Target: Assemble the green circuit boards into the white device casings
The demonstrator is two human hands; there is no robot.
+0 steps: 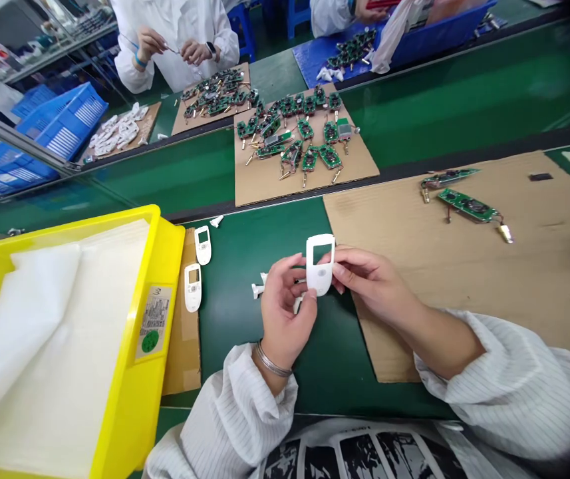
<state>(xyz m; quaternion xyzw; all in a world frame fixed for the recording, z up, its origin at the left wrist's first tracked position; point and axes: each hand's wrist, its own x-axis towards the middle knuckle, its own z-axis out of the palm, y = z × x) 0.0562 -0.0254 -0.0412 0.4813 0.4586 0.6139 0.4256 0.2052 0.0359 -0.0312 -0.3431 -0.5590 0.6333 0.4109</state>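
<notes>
Between my two hands, above the green tabletop, is a white plastic housing [320, 279] with a rectangular window, held upright. My left hand [288, 306] grips its lower left edge between thumb and fingers. On the right edge, my right hand [372, 279] pinches it with thumb and forefinger. Small white plastic parts [258, 290] lie behind my left hand, partly hidden by it. Two more white housings, one upper [203, 245] and one lower [193, 287], rest to the left beside the yellow bin.
A yellow bin [135, 372] lined with white sheet stands at left. Two green circuit boards [469, 205] lie on cardboard [464, 286] at right. Several more boards [309, 133] cover cardboard on the belt ahead. Across it, a co-worker's hands [175, 48] hold a thin tool. Blue baskets [45, 140] stand far left.
</notes>
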